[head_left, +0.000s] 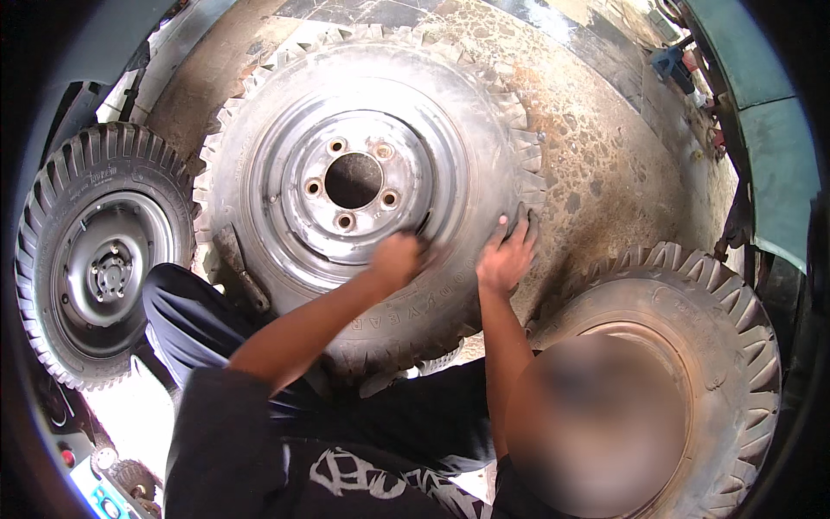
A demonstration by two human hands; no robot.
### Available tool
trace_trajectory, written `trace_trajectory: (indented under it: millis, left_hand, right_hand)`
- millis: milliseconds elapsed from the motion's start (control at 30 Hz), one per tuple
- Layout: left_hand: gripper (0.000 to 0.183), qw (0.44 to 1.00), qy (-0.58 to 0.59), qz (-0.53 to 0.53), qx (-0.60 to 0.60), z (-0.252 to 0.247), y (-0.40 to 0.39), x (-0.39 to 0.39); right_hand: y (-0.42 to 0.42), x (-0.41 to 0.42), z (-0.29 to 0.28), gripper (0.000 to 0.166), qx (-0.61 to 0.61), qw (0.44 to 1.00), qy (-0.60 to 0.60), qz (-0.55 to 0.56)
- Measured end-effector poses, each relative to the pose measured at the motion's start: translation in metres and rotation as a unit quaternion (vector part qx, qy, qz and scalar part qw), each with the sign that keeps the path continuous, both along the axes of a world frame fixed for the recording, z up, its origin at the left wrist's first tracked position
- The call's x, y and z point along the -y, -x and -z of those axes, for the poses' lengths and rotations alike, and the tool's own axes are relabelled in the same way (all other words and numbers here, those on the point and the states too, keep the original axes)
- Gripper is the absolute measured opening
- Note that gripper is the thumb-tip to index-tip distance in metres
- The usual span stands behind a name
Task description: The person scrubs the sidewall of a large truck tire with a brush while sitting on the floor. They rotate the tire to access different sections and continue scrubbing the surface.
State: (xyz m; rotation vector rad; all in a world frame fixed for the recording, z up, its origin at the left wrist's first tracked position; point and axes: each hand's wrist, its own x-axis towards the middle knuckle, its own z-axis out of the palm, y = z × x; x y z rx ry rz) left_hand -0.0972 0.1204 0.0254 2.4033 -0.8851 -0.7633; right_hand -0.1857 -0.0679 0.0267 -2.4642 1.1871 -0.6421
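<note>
Before me a big treaded tyre (493, 149) lies flat, mounted on a steel wheel rim (402, 139) with worn bare-metal patches and a ring of bolt holes. My left hand (394, 261) is clenched at the lower right edge of the rim. Motion blurs a small dark object (431, 254) at its fingers, so its kind is unclear. My right hand (507, 256) rests with spread fingers on the tyre's sidewall, near the tread, holding nothing. On the left sidewall, close to my knee, lies a scraper (238, 266) with a worn handle.
A second tyre (152, 152) with a black rim leans at left. Another tyre (720, 324) is at lower right, its centre covered by a blurred patch. Greenish vehicle panels (771, 162) border the right side. A blue metal tool or stand (671, 65) sits beyond, on stained floor (603, 156).
</note>
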Motion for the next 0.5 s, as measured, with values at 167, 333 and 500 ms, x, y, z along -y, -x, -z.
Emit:
trace_trajectory:
  millis: [167,333,500]
  left_hand:
    - [0.041,0.954,0.006,-0.298,0.036,0.008,-0.123,0.13]
    - [0.037,0.95,0.042,-0.308,0.007,0.033,-0.12,0.108]
    - [0.041,0.995,-0.086,-0.046,-0.023,0.018,0.004,0.017]
  right_hand:
    - [-0.012,-0.011,-0.011,0.055,-0.005,1.0,-0.004,-0.005]
    - [-0.015,-0.018,-0.008,0.054,-0.007,1.0,-0.011,-0.022]
    - [-0.003,0.0,-0.003,0.054,0.002,1.0,-0.002,0.004]
